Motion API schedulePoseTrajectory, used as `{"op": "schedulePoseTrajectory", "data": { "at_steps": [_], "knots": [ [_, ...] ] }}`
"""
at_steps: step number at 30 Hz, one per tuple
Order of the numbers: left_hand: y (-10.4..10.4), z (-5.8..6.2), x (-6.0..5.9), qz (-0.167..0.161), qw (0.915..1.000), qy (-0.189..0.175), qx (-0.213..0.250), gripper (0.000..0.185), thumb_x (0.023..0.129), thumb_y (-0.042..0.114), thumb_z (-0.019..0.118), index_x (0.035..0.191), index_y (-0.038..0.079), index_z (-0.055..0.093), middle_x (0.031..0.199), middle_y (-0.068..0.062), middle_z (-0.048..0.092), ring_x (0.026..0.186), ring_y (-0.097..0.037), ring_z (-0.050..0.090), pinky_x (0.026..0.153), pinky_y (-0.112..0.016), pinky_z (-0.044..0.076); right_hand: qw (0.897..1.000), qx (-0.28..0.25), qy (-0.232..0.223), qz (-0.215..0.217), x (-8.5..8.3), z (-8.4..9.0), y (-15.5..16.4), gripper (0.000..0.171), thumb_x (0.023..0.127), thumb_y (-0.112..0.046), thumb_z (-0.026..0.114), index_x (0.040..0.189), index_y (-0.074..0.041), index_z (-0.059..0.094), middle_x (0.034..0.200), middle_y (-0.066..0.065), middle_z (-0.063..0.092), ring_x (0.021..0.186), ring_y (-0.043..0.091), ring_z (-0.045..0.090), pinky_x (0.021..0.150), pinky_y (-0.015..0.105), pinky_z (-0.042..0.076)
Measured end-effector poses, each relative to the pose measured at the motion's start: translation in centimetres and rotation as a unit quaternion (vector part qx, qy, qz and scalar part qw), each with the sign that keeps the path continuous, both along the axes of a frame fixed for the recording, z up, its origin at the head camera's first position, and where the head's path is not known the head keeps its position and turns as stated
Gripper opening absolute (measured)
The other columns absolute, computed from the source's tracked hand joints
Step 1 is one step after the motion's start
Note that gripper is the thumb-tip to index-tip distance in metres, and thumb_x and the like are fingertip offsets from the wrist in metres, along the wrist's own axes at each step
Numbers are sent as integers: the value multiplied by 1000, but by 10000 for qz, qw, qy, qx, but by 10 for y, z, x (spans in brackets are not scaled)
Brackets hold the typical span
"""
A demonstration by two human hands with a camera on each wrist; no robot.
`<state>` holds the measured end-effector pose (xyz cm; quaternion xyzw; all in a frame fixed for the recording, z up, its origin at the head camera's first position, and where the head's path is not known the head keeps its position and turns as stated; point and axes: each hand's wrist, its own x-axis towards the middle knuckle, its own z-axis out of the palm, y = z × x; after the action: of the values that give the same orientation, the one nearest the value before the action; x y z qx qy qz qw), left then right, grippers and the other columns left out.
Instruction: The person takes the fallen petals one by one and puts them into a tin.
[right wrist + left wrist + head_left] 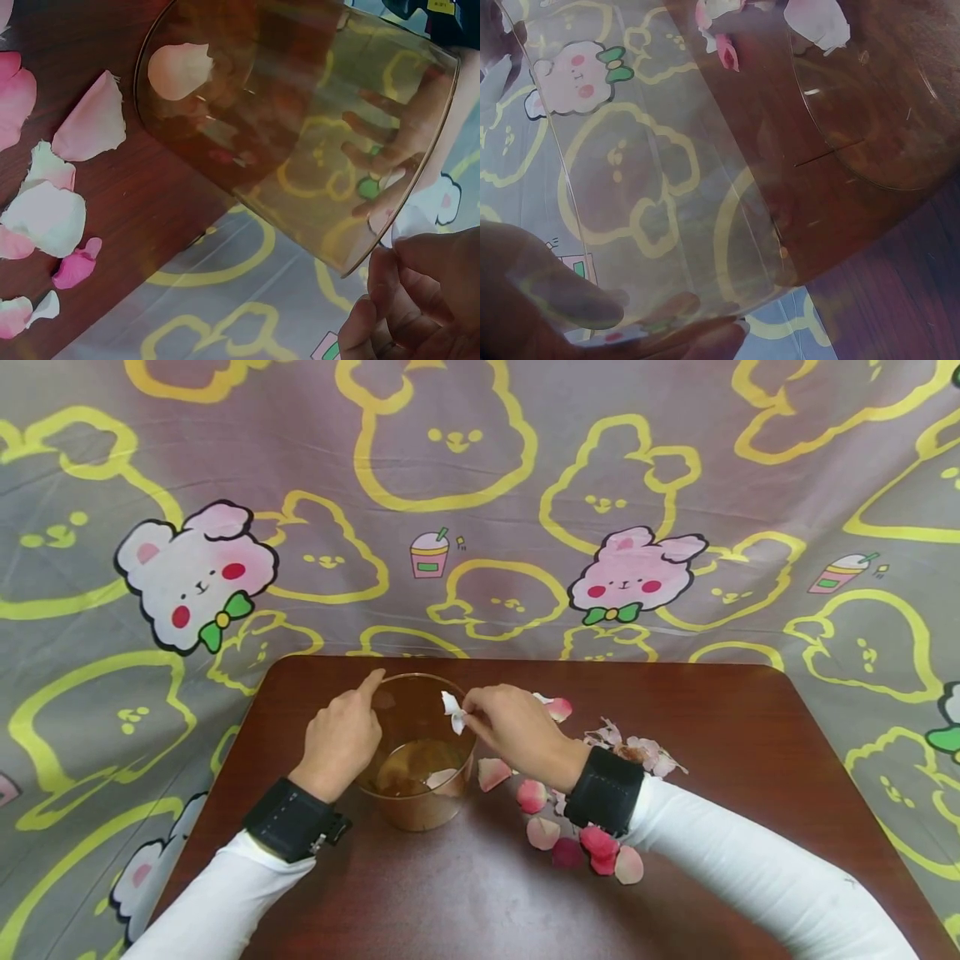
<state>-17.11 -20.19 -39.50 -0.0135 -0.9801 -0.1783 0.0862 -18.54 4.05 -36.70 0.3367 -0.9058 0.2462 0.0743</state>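
Note:
A see-through amber plastic tub (420, 814) stands upright on the brown table. My left hand (341, 739) holds its left side, with fingers spread along the outer wall in the right wrist view. Over the tub's right rim, my right hand (525, 731) pinches a white petal (453, 712) between thumb and fingertips. One pale pink petal (180, 71) lies at the bottom of the tub. Loose pink and pale petals (543, 833) lie on the table below my right wrist; the forearm covers part of this group.
To the right of the tub sits a small heap of pale petals (645, 754) with a brownish bit among them. A pink petal (558, 708) lies behind my right hand. The table (720, 710) meets a patterned cloth (495, 535) at its far edge.

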Motion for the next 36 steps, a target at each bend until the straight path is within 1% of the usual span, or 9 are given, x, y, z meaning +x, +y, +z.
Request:
{"op": "schedulePoseTrajectory", "data": {
  "at_steps": [7,11,17,23,27,32,36],
  "knots": [
    [1,0,0,4,10000,5,7,55,95,3,48,149,12,47,75,-18,59,50,-29,51,43,-37,35,9997,207,58,77,5,-2,-4,6,93,-18,73,96,-13,75,83,-2,70,76,12,58,67,27,48],
    [1,0,0,-7,10000,-10,10,55,95,3,48,149,12,46,74,-18,59,50,-29,51,42,-37,35,9995,263,123,112,7,-3,-6,7,92,-18,75,96,-13,76,82,-1,69,77,14,60,68,28,50],
    [0,0,0,-18,10000,59,5,55,94,2,49,148,11,47,73,-17,58,49,-29,51,42,-37,35,9990,376,184,178,9,-3,-7,10,92,-22,75,96,-13,75,83,-1,68,76,13,60,64,28,50],
    [0,0,0,-33,10000,16,39,55,94,2,48,149,11,47,72,-17,57,48,-27,49,42,-35,34,9980,520,261,244,9,-4,-6,10,92,-25,74,95,-15,74,82,-2,65,74,12,58,60,26,47],
    [0,1,-1,-32,10000,29,54,55,94,3,48,149,11,47,74,-18,58,50,-29,51,42,-37,35,9982,462,309,246,9,-4,-6,11,92,-25,74,95,-14,73,82,-2,65,73,12,58,60,26,47],
    [0,2,0,4,10000,-13,55,56,94,3,49,149,13,47,81,-21,63,55,-35,57,44,-41,40,9989,323,262,235,9,-3,-5,11,91,-23,75,96,-14,74,83,-1,65,74,13,58,62,27,47],
    [0,2,0,27,10000,-67,58,55,95,4,48,149,13,46,83,-21,63,55,-34,57,44,-41,40,9993,154,258,204,8,-4,-4,11,91,-22,76,97,-14,74,84,-1,66,75,13,58,63,26,48]
  ]
}}
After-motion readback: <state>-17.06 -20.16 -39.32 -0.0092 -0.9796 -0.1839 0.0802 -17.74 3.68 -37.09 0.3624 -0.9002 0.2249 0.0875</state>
